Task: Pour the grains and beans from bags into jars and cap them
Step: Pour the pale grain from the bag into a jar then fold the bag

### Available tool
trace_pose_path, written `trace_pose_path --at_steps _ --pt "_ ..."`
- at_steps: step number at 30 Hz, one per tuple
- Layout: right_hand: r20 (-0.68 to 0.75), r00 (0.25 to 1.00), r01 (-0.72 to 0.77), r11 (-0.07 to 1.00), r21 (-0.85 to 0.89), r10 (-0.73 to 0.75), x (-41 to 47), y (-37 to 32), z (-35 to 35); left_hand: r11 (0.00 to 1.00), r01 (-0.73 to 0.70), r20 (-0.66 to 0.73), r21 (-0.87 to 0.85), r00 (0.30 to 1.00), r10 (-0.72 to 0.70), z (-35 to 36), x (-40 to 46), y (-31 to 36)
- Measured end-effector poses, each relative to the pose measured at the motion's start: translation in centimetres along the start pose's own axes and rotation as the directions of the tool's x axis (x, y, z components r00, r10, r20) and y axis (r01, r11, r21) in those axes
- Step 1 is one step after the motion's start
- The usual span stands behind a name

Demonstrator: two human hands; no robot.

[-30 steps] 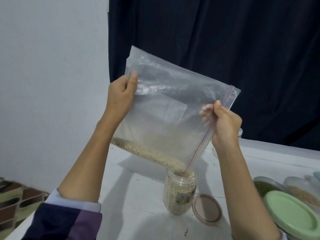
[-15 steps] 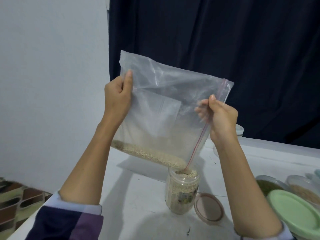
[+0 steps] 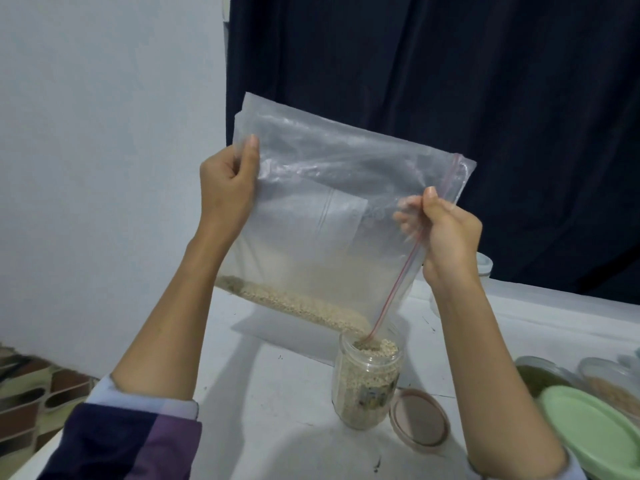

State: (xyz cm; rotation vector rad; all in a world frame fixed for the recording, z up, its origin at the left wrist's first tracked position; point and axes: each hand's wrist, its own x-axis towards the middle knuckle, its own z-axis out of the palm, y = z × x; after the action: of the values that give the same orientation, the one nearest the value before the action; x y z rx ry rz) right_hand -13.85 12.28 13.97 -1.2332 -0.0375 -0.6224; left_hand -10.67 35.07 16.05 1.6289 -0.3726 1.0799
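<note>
A clear zip bag (image 3: 322,216) with a red seal line hangs tilted above the white table (image 3: 270,403). My left hand (image 3: 227,192) grips its upper left edge. My right hand (image 3: 446,233) pinches the right side near the seal. Pale grains (image 3: 298,303) lie along the bag's lower edge and run out of its lowest corner into an open clear jar (image 3: 365,382), which is full almost to the rim. A pinkish-brown lid (image 3: 419,422) lies flat on the table just right of the jar.
At the right stand a green lid (image 3: 595,427), a container of green beans (image 3: 540,379) and another of pale grains (image 3: 613,389). A white-capped container (image 3: 485,268) sits behind my right wrist. A dark curtain hangs behind; patterned floor shows past the table's left edge.
Both hands have kept their hold and shifted the bag slightly left and down. The grain level in the jar has risen a little.
</note>
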Motion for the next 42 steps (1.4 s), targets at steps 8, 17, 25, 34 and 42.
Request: trace_pose_path --at_steps 8,17,25,34,42 --pt "0.041 0.999 0.026 1.000 0.001 -0.026 -0.4 -0.2 -0.4 0.999 -0.025 -0.011 -0.030 1.000 0.025 0.1 0.5 0.9" --pt "0.073 0.996 0.052 0.998 -0.034 -0.050 -0.1 -0.4 -0.6 0.997 -0.073 -0.021 -0.027 0.997 0.072 -0.1 1.3 1.8" --pt "0.084 0.996 0.009 1.000 0.004 -0.009 0.9 -0.1 -0.6 0.997 -0.072 -0.009 -0.038 0.997 0.071 0.0 0.9 1.9" --pt "0.053 0.999 0.001 1.000 0.011 -0.001 1.4 0.2 -0.5 0.998 -0.056 -0.006 -0.041 0.998 0.055 0.2 0.3 1.4" --pt "0.051 0.999 0.015 1.000 -0.006 -0.015 1.0 0.1 -1.6 0.998 -0.034 0.019 -0.055 0.999 0.035 0.8 0.1 1.2"
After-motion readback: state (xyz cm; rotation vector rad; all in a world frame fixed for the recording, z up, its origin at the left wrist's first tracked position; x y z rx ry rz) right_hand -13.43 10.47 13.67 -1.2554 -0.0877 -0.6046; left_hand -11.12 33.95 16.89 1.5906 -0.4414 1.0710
